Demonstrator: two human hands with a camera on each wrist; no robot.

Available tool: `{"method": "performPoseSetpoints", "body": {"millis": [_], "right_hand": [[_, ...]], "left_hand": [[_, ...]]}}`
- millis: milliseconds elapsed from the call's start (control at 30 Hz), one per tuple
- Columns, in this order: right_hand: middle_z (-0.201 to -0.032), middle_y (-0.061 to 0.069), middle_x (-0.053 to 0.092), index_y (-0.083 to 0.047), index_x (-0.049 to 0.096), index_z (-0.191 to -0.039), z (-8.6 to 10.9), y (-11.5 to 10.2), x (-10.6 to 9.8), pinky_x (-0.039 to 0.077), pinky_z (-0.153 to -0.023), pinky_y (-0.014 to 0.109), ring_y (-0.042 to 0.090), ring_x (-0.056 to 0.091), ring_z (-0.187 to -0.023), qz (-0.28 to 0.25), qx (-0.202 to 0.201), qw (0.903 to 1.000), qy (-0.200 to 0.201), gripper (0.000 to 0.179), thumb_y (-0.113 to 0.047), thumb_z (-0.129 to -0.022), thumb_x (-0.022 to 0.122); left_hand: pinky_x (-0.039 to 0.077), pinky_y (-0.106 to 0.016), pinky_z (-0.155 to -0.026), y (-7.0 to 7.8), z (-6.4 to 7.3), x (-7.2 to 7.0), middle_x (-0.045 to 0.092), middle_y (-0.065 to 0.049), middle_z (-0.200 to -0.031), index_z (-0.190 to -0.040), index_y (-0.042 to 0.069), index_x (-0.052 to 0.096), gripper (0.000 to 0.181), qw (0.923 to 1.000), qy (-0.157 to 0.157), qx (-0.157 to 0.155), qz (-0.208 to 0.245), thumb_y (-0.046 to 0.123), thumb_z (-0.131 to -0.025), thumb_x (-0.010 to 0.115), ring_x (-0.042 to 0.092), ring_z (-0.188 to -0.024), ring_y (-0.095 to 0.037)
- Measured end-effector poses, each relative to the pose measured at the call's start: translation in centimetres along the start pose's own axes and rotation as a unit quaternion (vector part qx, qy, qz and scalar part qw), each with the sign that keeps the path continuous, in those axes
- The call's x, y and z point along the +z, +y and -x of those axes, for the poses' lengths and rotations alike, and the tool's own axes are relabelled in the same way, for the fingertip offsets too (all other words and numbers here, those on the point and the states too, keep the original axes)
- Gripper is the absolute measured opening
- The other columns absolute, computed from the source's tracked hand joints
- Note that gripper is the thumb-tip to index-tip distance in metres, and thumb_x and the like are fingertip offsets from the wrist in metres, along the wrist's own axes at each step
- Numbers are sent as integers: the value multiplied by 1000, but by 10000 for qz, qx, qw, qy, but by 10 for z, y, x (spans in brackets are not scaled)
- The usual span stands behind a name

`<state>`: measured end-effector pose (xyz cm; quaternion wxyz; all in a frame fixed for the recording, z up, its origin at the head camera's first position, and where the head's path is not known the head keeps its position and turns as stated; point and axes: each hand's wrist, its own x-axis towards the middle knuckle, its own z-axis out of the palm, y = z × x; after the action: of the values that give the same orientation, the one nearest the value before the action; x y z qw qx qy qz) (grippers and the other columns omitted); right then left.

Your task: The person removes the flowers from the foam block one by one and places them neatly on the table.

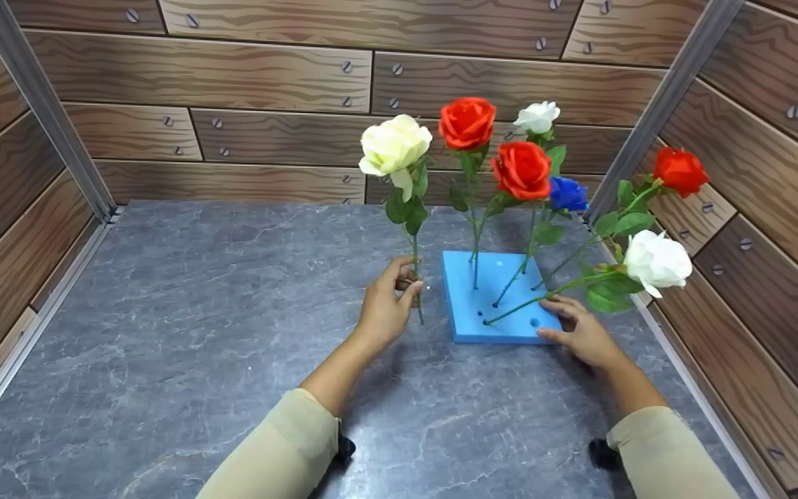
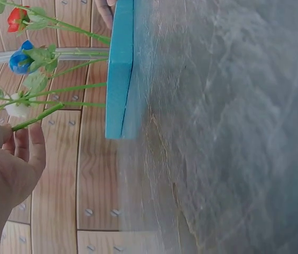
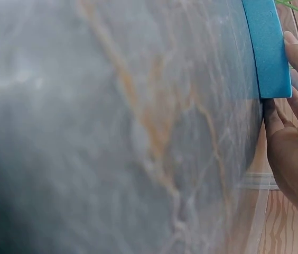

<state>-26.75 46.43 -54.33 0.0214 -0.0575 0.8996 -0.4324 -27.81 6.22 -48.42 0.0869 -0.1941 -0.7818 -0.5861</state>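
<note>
Left fingers [image 1: 395, 269] pinch cream rose [image 1: 395, 144] — right fingers [image 1: 566, 305] grip blue block [image 1: 466, 303].

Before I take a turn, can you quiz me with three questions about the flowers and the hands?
1. True or false: the left hand holds the blue flower.
2. How many red flowers are stuck in the blue block?
3. What does the right hand touch?
A) the blue flower
B) the blue block
C) a red flower

Key:
1. False; it holds the cream flower by its stem.
2. Three.
3. B
</note>
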Motion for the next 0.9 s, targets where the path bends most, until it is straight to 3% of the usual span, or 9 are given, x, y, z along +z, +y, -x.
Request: {"method": "performPoseSetpoints", "body": {"millis": [267,500,900], "right_hand": [[-171,29,32,1,55,-156,2,-2,-1,28,-100,-6,50,33,-160,-6,73,10000,-25,68,-24,-99,83],[-171,29,33,2,55,-155,2,-1,1,27,-102,-6,50,32,-160,-17,33,10000,23,68,-22,-98,83],[-172,29,31,3,54,-155,1,1,1,27,-101,-8,50,31,-161,-126,33,9999,10,68,-20,-98,83]], "left_hand": [[67,-27,-71,-1,1,-2,67,-14,-118,-153,14,52,46,9987,-154,-460,137,6,-109,63,72,-96,-23],[66,-27,-68,-2,1,0,67,-15,-121,-159,16,48,57,9961,-179,-855,128,2,-107,66,72,-99,-20],[67,-31,-68,-5,1,5,64,-16,-124,-160,15,47,67,9916,-303,-1244,190,-8,-101,69,70,-93,-20]]}}
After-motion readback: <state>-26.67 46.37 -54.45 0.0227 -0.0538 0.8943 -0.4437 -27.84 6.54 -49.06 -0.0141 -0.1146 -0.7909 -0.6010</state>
